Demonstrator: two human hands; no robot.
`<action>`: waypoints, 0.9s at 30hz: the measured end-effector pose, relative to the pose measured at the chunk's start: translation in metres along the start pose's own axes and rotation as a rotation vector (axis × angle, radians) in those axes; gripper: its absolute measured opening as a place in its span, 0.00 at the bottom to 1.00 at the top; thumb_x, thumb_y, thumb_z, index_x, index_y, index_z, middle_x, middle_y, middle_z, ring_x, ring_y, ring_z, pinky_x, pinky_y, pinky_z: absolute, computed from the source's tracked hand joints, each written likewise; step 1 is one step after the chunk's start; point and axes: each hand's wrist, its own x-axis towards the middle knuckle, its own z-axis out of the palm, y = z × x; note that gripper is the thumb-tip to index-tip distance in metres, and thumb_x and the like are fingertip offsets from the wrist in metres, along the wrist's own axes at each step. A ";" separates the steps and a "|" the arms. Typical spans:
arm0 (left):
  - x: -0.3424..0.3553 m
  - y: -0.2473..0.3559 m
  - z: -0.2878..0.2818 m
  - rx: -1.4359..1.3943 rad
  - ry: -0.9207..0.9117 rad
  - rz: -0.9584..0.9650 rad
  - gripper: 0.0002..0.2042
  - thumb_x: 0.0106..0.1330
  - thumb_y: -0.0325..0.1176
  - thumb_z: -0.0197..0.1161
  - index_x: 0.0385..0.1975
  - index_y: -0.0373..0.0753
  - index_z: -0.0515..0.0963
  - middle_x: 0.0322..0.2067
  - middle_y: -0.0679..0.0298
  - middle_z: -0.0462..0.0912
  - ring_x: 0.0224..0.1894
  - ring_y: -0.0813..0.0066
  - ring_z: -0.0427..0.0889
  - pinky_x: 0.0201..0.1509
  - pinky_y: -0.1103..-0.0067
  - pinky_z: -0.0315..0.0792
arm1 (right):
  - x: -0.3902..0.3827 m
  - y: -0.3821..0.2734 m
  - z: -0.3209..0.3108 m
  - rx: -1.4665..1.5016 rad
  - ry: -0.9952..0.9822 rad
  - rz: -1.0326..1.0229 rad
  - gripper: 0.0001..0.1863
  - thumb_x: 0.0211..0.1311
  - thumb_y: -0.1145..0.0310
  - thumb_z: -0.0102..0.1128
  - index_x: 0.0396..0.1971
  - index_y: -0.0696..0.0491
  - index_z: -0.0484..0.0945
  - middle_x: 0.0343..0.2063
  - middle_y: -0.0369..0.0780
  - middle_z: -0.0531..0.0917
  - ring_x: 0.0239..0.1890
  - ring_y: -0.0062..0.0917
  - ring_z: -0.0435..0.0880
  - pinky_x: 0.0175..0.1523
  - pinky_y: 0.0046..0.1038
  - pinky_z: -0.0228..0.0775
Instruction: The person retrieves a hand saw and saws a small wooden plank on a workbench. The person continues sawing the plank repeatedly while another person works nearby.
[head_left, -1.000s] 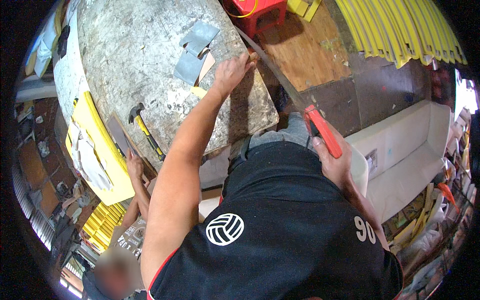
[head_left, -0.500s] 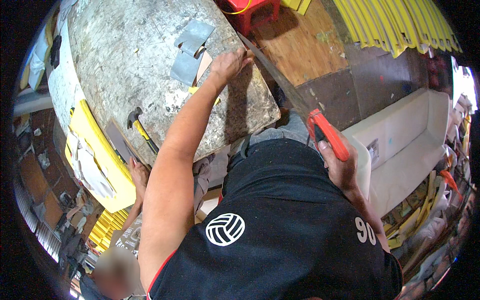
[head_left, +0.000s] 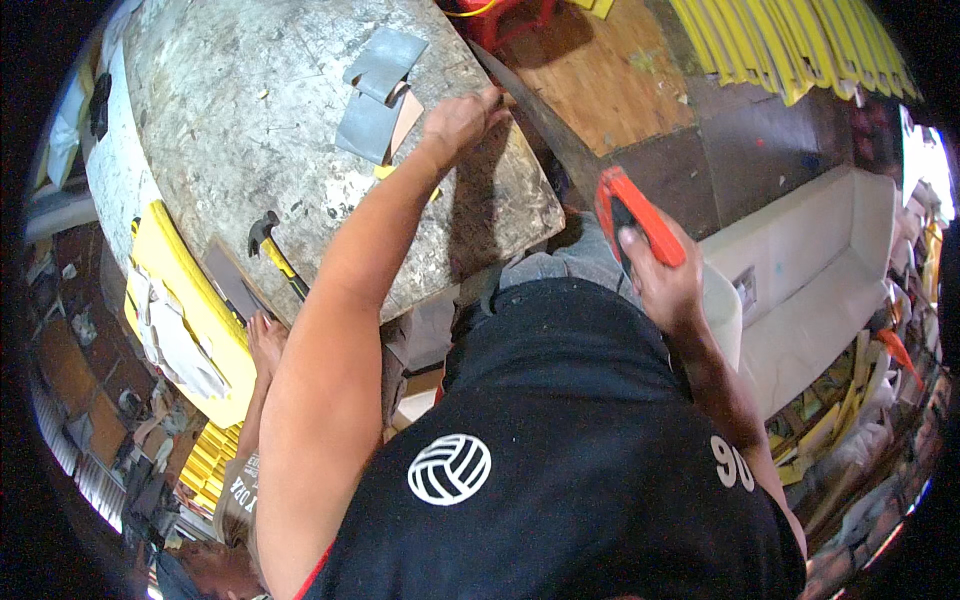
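My right hand [head_left: 662,278] is wrapped around the red handle of a handsaw [head_left: 572,150]. The saw's long dark blade slants up and left past the right edge of the worktable [head_left: 300,120]. My left hand [head_left: 465,125] is at that edge, close to the blade, with its fingers curled together. Whatever they pinch is too small and hidden to name. Left of this hand lie grey sheet pieces [head_left: 368,125], partly overlapping, with a tan piece [head_left: 408,118] beside them. A claw hammer [head_left: 275,252] with a yellow and black handle rests on the table farther left.
Another person's hand [head_left: 266,343] is at the table's left side, near a yellow padded piece [head_left: 190,310]. A red stool [head_left: 510,25] stands beyond the far right edge. On the right are a large whitish trough [head_left: 800,285] and a row of yellow strips [head_left: 790,45].
My right hand has pushed the saw forward and slightly left, the blade sliding along the table edge. My left hand stays in place. The other person's head has shifted lower.
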 end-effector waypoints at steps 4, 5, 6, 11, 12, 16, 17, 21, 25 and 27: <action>-0.005 0.005 -0.008 0.021 0.011 0.032 0.23 0.73 0.57 0.47 0.51 0.42 0.69 0.38 0.45 0.85 0.39 0.42 0.85 0.40 0.56 0.80 | -0.025 0.002 -0.009 -0.111 0.016 -0.025 0.21 0.64 0.70 0.60 0.56 0.59 0.76 0.49 0.46 0.84 0.54 0.30 0.82 0.60 0.30 0.70; -0.001 0.002 -0.005 -0.005 0.001 0.000 0.23 0.73 0.57 0.48 0.51 0.42 0.69 0.38 0.45 0.85 0.40 0.42 0.85 0.40 0.56 0.80 | -0.027 0.001 -0.008 -0.123 0.016 -0.021 0.21 0.65 0.69 0.59 0.57 0.59 0.76 0.49 0.46 0.84 0.54 0.31 0.82 0.60 0.30 0.70; 0.004 -0.001 -0.003 -0.030 -0.009 -0.032 0.23 0.73 0.57 0.48 0.51 0.42 0.69 0.37 0.45 0.85 0.40 0.43 0.85 0.40 0.56 0.80 | -0.021 -0.002 -0.008 -0.139 0.014 -0.030 0.21 0.65 0.69 0.59 0.57 0.59 0.76 0.49 0.47 0.84 0.54 0.32 0.82 0.60 0.30 0.70; 0.006 -0.006 -0.005 -0.061 0.044 0.019 0.22 0.74 0.57 0.47 0.51 0.43 0.67 0.36 0.44 0.84 0.40 0.39 0.83 0.40 0.55 0.79 | -0.027 -0.012 -0.018 -0.097 -0.018 -0.012 0.19 0.66 0.65 0.60 0.54 0.57 0.78 0.30 0.35 0.78 0.31 0.19 0.74 0.37 0.23 0.65; 0.006 -0.006 -0.006 -0.070 0.049 0.034 0.22 0.74 0.57 0.47 0.51 0.43 0.67 0.37 0.44 0.84 0.41 0.39 0.83 0.40 0.55 0.79 | -0.027 -0.011 -0.021 -0.110 -0.025 -0.022 0.19 0.66 0.65 0.60 0.54 0.57 0.78 0.29 0.35 0.78 0.30 0.18 0.74 0.36 0.23 0.65; 0.000 0.006 -0.010 -0.030 -0.031 0.099 0.23 0.74 0.57 0.46 0.52 0.43 0.67 0.40 0.43 0.83 0.41 0.39 0.84 0.40 0.54 0.79 | -0.013 -0.035 -0.008 -0.141 0.003 0.055 0.21 0.67 0.65 0.60 0.57 0.58 0.76 0.43 0.41 0.84 0.45 0.25 0.82 0.53 0.27 0.70; 0.003 0.007 -0.010 -0.007 -0.042 0.082 0.23 0.74 0.57 0.46 0.52 0.43 0.67 0.40 0.43 0.83 0.41 0.39 0.84 0.40 0.54 0.79 | -0.004 -0.045 -0.001 -0.135 0.017 0.095 0.21 0.68 0.65 0.60 0.58 0.58 0.76 0.45 0.42 0.86 0.48 0.26 0.83 0.56 0.27 0.71; -0.001 -0.002 0.008 -0.008 -0.003 0.063 0.23 0.74 0.57 0.46 0.52 0.44 0.68 0.39 0.42 0.83 0.41 0.40 0.84 0.40 0.55 0.79 | 0.006 0.004 0.012 -0.058 0.043 -0.075 0.22 0.65 0.67 0.60 0.57 0.59 0.76 0.45 0.44 0.85 0.49 0.26 0.84 0.56 0.27 0.72; 0.004 0.007 -0.009 -0.034 -0.037 0.023 0.23 0.74 0.57 0.46 0.53 0.43 0.69 0.38 0.41 0.83 0.40 0.39 0.84 0.42 0.54 0.79 | -0.011 0.008 -0.007 -0.120 0.045 0.012 0.23 0.63 0.68 0.59 0.58 0.59 0.76 0.46 0.47 0.85 0.51 0.29 0.84 0.57 0.29 0.72; 0.002 0.008 -0.010 -0.047 -0.013 0.010 0.23 0.75 0.56 0.45 0.53 0.42 0.69 0.37 0.41 0.83 0.40 0.39 0.84 0.41 0.54 0.79 | -0.012 0.005 -0.004 -0.138 0.043 0.009 0.23 0.63 0.69 0.60 0.58 0.59 0.75 0.47 0.48 0.85 0.51 0.29 0.84 0.57 0.29 0.72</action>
